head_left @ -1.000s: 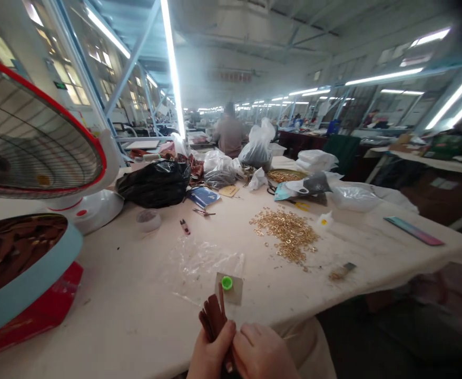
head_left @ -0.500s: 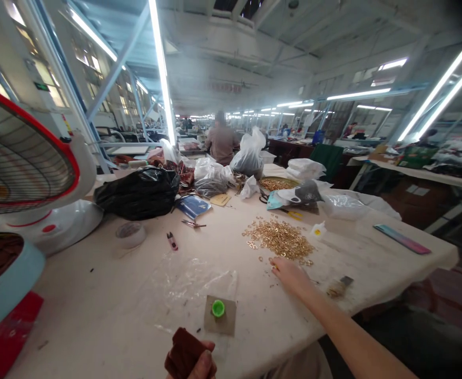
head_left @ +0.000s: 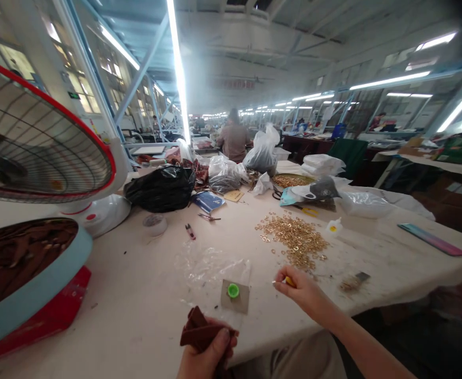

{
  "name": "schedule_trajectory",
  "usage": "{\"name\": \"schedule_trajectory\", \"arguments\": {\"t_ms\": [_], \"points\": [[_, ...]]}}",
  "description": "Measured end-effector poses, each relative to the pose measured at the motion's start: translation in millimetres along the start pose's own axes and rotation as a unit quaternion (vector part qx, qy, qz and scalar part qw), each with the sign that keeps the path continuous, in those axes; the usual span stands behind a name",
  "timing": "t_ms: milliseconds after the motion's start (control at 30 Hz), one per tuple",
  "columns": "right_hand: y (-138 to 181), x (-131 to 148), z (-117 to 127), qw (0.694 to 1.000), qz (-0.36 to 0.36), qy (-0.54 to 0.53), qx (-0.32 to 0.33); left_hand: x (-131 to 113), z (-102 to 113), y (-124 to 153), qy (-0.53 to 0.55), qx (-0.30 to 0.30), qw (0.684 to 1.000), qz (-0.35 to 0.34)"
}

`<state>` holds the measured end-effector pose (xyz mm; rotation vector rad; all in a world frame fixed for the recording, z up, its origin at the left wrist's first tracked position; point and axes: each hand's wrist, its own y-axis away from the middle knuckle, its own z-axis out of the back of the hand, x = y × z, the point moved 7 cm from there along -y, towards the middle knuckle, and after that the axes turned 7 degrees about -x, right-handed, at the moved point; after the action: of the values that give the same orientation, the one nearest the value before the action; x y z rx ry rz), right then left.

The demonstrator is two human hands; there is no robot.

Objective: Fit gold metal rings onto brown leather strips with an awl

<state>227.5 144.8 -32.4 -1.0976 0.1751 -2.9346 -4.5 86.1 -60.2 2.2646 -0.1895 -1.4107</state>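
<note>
My left hand (head_left: pixel 210 350) is closed around folded brown strips (head_left: pixel 199 331) that look like leather, low in the middle of the view. My right hand (head_left: pixel 297 292) is closed in a pinch just in front of a pile of gold metal rings (head_left: pixel 294 237). A small yellow object (head_left: pixel 290 281) shows between its fingers, and a tiny pale tip sticks out at the fingertips; its kind is not clear. Between the hands lies a grey-brown square card with a bright green cap (head_left: pixel 233 290) on it.
A round tub of brown pieces (head_left: pixel 72 247) and a fan (head_left: pixel 108 158) stand at left. Thread snips (head_left: pixel 190 231), a tape roll (head_left: pixel 155 225), a black bag (head_left: pixel 159 188), a small white bottle (head_left: pixel 334 227), a brush (head_left: pixel 353 282) and a phone-like slab (head_left: pixel 432 239) lie about.
My right hand has drawn back from the ring pile toward me, still pinching. My left hand has risen a little with the brown strips. The view has turned left, showing more of the tub.
</note>
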Motion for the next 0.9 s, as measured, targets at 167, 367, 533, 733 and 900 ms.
{"name": "schedule_trajectory", "arguments": {"t_ms": [167,367,533,733,900], "points": [[65,59,-45,0.882,-0.111,-0.452,0.079,-9,-19,15,0.018,0.022,1.000,-0.004],[85,93,-68,0.790,-0.187,-0.563,0.153,-44,-14,30,-0.089,0.050,0.985,-0.135],[86,102,-70,0.753,-0.223,-0.596,0.167,-51,-20,38,-0.161,0.100,0.967,-0.169],[91,96,-70,0.730,-0.239,-0.620,0.161,-45,-22,39,-0.175,0.121,0.960,-0.184],[87,96,-66,0.772,-0.193,-0.592,0.131,-46,-14,33,-0.174,0.070,0.965,-0.184]]}}
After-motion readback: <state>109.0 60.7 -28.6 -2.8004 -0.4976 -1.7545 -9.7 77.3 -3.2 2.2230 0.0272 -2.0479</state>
